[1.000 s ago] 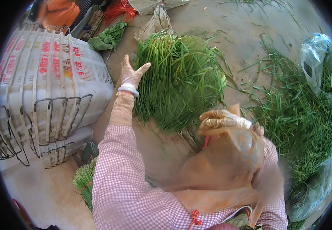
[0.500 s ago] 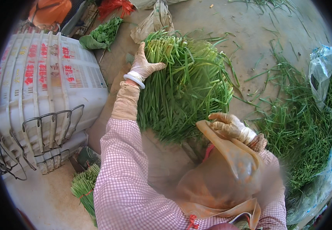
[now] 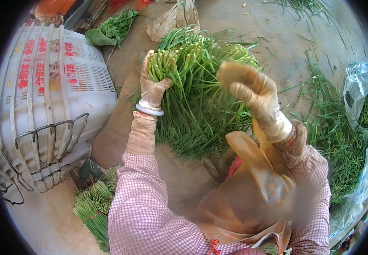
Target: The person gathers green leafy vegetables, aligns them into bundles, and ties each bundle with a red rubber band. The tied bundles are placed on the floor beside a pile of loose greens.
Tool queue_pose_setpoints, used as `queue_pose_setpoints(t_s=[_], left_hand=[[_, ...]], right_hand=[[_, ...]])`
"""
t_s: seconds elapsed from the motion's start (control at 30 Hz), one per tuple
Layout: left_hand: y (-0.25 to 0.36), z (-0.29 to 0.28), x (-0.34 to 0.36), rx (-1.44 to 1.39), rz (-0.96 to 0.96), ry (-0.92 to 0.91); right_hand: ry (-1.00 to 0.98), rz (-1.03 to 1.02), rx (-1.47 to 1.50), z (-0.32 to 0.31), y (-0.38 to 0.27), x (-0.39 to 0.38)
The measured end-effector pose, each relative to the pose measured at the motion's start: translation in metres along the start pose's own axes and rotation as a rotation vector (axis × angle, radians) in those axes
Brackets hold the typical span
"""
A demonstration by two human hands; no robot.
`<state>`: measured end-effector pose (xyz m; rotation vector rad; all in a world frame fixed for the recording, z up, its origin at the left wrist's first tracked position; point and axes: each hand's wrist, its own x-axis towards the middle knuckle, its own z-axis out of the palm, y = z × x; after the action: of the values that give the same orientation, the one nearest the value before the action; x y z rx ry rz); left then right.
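A heap of long, thin green vegetable stalks [image 3: 205, 114], much like chives, lies on the floor before me. Their pale cut ends point away. My left hand [image 3: 153, 91], in a pale glove with a white ring at the wrist, is closed round a bunch of green stalks [image 3: 173, 63] at the heap's far left, just under the cut ends. Over the heap's right side hangs my gloved right hand [image 3: 256, 95], fingers curved and thumb apart. Motion blurs its fingertips, and nothing shows between them.
White plastic crates [image 3: 52, 89] with metal handles stand at left. Tied bundles of stalks [image 3: 92, 208] lie below them. Loose greens [image 3: 336, 153] and clear plastic sheeting [image 3: 362, 89] are at right. A brown apron [image 3: 252, 187] covers my lap. Leafy greens [image 3: 118, 27] lie beyond the crates.
My right hand has risen from beside the apron and moved away from me, over the heap. My left hand has drawn slightly nearer, and the stalk ends beside it are gathered closer.
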<state>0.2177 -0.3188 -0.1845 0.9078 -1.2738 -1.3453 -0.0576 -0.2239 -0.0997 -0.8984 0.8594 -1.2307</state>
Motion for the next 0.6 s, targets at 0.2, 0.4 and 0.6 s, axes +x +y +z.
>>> queue_pose_setpoints(t_s=[0.2,0.4,0.6], left_hand=[[0.013,-0.002,-0.021,-0.063,0.079,0.023],[0.027,0.049,-0.042,0.030,0.027,0.108],[0.005,0.125,-0.062,1.110,0.418,0.329]], right_hand=[[0.081,-0.157,-0.147,0.010,0.048,0.034],[0.047,-0.302,-0.157,0.023,0.082,0.051],[0.031,-0.275,0.210,0.036,0.079,0.038]])
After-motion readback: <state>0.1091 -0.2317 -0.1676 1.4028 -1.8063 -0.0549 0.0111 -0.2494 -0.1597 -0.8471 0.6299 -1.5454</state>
